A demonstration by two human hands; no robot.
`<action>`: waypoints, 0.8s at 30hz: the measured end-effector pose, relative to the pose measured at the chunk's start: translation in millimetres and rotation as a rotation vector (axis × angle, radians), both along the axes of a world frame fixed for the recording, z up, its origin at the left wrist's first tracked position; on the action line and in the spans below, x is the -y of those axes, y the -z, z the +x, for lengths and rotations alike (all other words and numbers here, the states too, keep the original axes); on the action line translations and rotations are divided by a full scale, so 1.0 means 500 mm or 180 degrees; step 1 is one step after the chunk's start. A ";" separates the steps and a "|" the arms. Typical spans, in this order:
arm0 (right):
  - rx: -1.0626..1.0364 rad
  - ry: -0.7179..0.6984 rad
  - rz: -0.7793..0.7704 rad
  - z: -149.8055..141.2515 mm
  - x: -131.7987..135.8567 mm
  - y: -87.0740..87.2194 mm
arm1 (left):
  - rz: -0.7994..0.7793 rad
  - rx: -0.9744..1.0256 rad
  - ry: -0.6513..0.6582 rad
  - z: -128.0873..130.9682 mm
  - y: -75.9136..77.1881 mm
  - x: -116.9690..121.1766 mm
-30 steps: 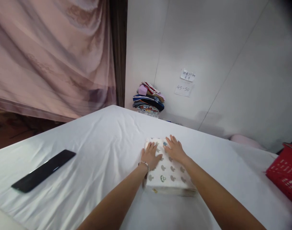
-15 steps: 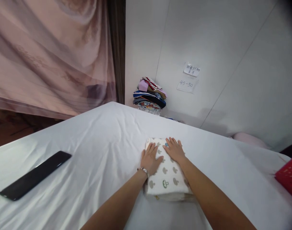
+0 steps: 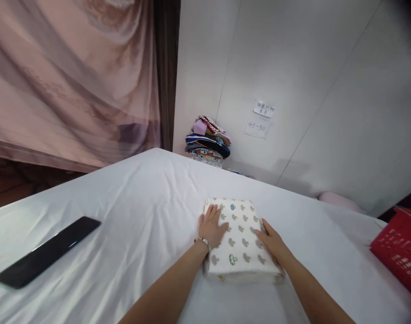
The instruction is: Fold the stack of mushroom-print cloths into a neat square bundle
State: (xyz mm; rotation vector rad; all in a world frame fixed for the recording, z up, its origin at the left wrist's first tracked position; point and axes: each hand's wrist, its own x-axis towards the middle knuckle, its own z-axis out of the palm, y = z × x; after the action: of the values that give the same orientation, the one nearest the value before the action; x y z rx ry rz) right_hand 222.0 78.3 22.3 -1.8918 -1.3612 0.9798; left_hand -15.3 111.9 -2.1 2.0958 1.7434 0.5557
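Note:
A folded white cloth (image 3: 241, 243) with grey mushroom prints, plus one blue and one green one, lies as a thick rectangle on the white-covered table (image 3: 151, 252). My left hand (image 3: 212, 227), with a bracelet at the wrist, rests flat on its left part, fingers stretched away from me and thumb out to the right. Along the right edge is my right hand (image 3: 273, 240), its thumb on top of the cloth and the other fingers stretched out at the side. Both hands are open and grip nothing.
A long black glossy object (image 3: 48, 252) lies on the left of the table. A red plastic basket (image 3: 399, 247) stands at the right edge. Beyond the far edge, a stack of folded clothes (image 3: 208, 139) is against the wall, below and left of paper notes (image 3: 257, 128). A pink curtain (image 3: 73, 81) hangs at left.
My right hand has slid from the top far part of the cloth back to its right edge. My left hand stays in place. The view has shifted slightly, showing more of the red basket.

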 end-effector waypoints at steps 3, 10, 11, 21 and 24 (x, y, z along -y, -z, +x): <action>-0.0530 0.0113 0.0019 0.030 0.072 0.010 | -0.0001 -0.0012 0.0010 0.000 0.000 -0.003; -0.1069 0.0467 -0.0100 0.032 0.170 -0.001 | 0.0074 -0.0040 0.0006 0.000 0.007 -0.009; -0.1121 0.0473 -0.0156 0.029 0.174 -0.005 | 0.0075 -0.0046 0.0007 -0.001 0.005 -0.011; -0.0905 0.0407 -0.0033 0.024 0.169 0.014 | -0.0174 -0.0085 0.0405 -0.002 -0.069 0.072; -0.0824 0.0405 0.0057 0.032 0.162 0.035 | 0.0184 -0.0185 0.0990 0.007 -0.060 0.151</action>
State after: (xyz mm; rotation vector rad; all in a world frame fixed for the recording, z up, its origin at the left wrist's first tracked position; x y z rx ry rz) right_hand 238.0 -2.8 4.6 -1.7449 -1.0830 1.1003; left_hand -12.0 36.3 28.0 2.3838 1.4034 0.4627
